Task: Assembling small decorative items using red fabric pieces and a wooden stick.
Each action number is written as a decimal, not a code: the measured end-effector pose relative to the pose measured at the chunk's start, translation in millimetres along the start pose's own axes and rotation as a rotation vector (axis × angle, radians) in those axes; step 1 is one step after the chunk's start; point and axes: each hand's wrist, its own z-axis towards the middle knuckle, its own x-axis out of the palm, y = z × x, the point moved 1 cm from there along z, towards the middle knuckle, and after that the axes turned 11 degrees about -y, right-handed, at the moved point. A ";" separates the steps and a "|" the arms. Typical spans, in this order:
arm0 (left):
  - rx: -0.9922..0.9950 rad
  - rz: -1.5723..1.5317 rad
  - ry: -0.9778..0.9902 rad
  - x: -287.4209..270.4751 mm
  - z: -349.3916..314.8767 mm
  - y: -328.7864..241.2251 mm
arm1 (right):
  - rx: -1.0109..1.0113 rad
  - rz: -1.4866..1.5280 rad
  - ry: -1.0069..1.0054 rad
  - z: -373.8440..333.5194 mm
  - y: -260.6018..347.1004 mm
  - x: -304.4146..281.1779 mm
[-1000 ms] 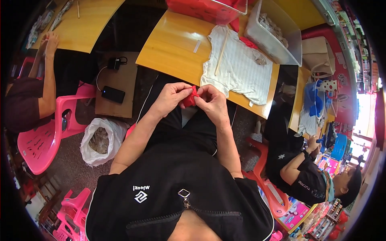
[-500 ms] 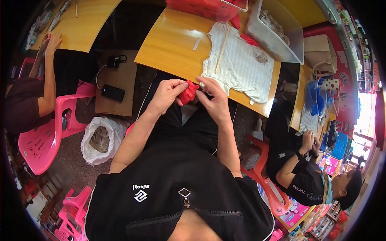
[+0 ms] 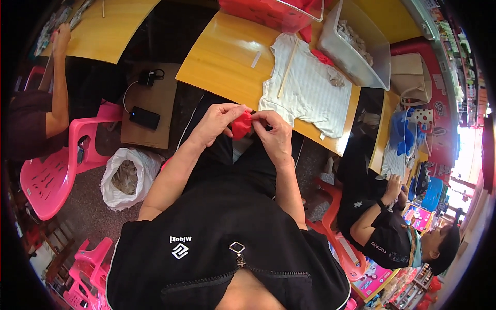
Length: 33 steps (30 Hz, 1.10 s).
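Between my hands, above my lap and just off the table edge, is a small piece of red fabric [image 3: 241, 126], bunched up. My left hand [image 3: 218, 123] pinches its upper left side between thumb and fingers. On the other side, my right hand [image 3: 274, 133] has its thumb and fingertips closed on the upper right edge of the cloth. A white ribbed cloth [image 3: 310, 88], shaped like a shirt, lies flat on the yellow table [image 3: 217, 62] ahead. Across it rests a thin wooden stick [image 3: 288, 67].
Beyond the cloth stand a clear bin of greyish pieces [image 3: 380, 59] and a bin of red fabric [image 3: 268, 13]. A white sack [image 3: 147, 178] and a pink chair [image 3: 49, 178] are on the left. Co-workers sit on both sides. A phone [image 3: 144, 118] lies on a board.
My right hand's fingers have come down from above and closed on the red fabric, which now looks flatter. The left hand keeps its hold.
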 end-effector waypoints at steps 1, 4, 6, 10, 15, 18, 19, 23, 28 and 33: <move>0.068 0.097 -0.039 -1.0 2.6 2.4 | -0.027 0.004 0.006 0.5 2.1 0.1; 0.162 0.165 -0.096 -5.0 6.9 9.6 | -0.014 0.026 0.035 -0.5 5.6 0.9; 0.186 0.140 -0.114 -6.6 8.3 16.7 | 0.029 0.046 0.057 -4.2 7.0 1.7; 0.092 -0.132 -0.227 -12.3 13.6 30.2 | 0.033 0.066 0.011 -10.1 5.1 0.6; 0.116 -0.389 -0.322 -35.2 20.8 20.1 | 0.299 0.272 -0.044 -14.2 -18.4 -8.8; 0.120 -0.324 -0.275 -17.4 15.3 15.5 | 0.353 0.362 0.007 -9.0 -14.3 -0.2; 0.118 -0.320 -0.268 -11.8 13.0 13.9 | 0.346 0.354 0.017 -9.3 -10.3 5.0; 0.066 -0.291 -0.162 -1.3 3.6 11.6 | 0.301 0.234 -0.053 -6.8 1.5 18.0; 0.043 -0.303 -0.157 -12.2 -0.5 16.0 | 0.201 0.064 -0.122 23.0 -18.7 10.8; 0.063 -0.367 -0.191 -14.0 -4.9 7.6 | -0.059 -0.391 -0.368 112.2 -75.5 -3.7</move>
